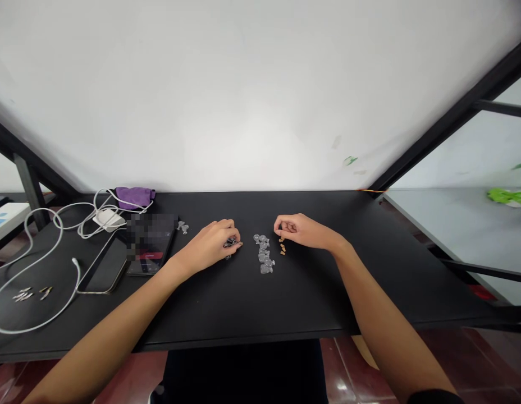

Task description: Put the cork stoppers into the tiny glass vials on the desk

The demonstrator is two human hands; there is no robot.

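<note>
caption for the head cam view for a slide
Left hand at small clear pieces, right hand beside tan bits, on a black desk

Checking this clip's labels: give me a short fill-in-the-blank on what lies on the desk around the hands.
The left hand and right hand have a column of clear pieces ____ them.
The small tan pieces lie nearest the ____ hand.
The pouch behind the white charger is ____.

Missing words: between; right; purple.
</note>
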